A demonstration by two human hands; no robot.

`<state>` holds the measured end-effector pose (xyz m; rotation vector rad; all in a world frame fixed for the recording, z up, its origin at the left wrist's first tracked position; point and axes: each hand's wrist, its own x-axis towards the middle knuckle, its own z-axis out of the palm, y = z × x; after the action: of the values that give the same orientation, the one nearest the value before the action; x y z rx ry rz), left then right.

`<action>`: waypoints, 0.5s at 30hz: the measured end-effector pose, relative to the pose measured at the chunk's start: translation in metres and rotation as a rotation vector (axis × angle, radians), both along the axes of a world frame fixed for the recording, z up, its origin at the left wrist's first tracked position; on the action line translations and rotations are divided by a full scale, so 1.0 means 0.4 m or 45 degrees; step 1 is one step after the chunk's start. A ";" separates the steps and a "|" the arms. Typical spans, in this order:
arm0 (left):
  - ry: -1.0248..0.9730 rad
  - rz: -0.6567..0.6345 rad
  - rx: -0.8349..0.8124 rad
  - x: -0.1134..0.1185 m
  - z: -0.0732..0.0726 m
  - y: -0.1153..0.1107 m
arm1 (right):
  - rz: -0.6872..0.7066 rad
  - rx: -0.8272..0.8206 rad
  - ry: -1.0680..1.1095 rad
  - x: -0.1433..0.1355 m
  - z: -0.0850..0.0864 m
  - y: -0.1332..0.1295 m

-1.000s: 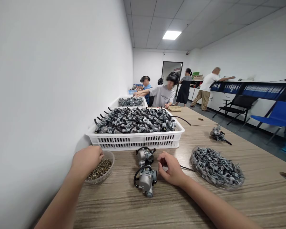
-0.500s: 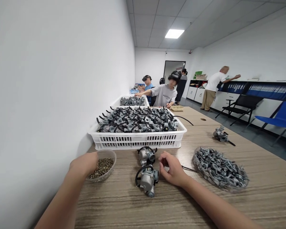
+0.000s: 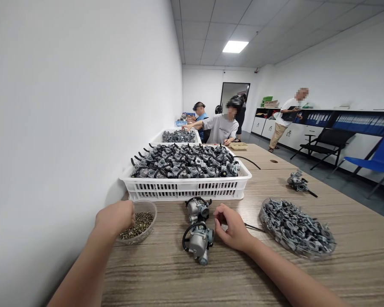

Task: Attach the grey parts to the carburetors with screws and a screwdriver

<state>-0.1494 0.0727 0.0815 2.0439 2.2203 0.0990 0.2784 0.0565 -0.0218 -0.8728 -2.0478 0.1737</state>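
My left hand (image 3: 117, 217) is at the left side of a clear round bowl (image 3: 153, 217) of small brass-coloured screws (image 3: 139, 226). Its fingers are curled down at the screws, and their tips are hidden. My right hand (image 3: 232, 226) rests on the table, fingers and thumb curled together. A thin dark rod (image 3: 254, 227), like a screwdriver shaft, sticks out from behind it; the part within the hand is hidden. Just left of this hand stand two metal carburetors with black hoses, a nearer one (image 3: 198, 243) and a farther one (image 3: 196, 209).
A white crate (image 3: 185, 189) full of carburetors stands ahead by the wall. To the right are a clear tub (image 3: 265, 232) of small grey metal parts and another carburetor (image 3: 297, 183). A co-worker (image 3: 222, 128) sits beyond, near a second crate (image 3: 196, 137).
My left hand has shifted very slightly at the screw bowl; my right hand stays put. In the background, the standing person has drawn an arm back from the cabinet top.
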 end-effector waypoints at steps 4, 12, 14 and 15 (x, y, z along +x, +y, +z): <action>0.109 0.021 0.049 0.039 0.048 -0.015 | 0.000 0.019 0.040 -0.003 0.011 -0.001; -0.214 -0.770 0.909 0.278 0.006 -0.084 | 0.097 -0.058 0.351 -0.044 0.078 -0.058; -0.286 -1.009 1.158 0.345 -0.026 -0.111 | 0.181 -0.099 0.406 -0.060 0.095 -0.082; -0.292 -1.101 1.220 0.373 -0.039 -0.124 | 0.208 -0.106 0.416 -0.066 0.101 -0.092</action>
<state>-0.0004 0.0230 0.0660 3.0005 1.0153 1.4055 0.2519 0.0197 0.0187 -0.6760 -1.8126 0.4635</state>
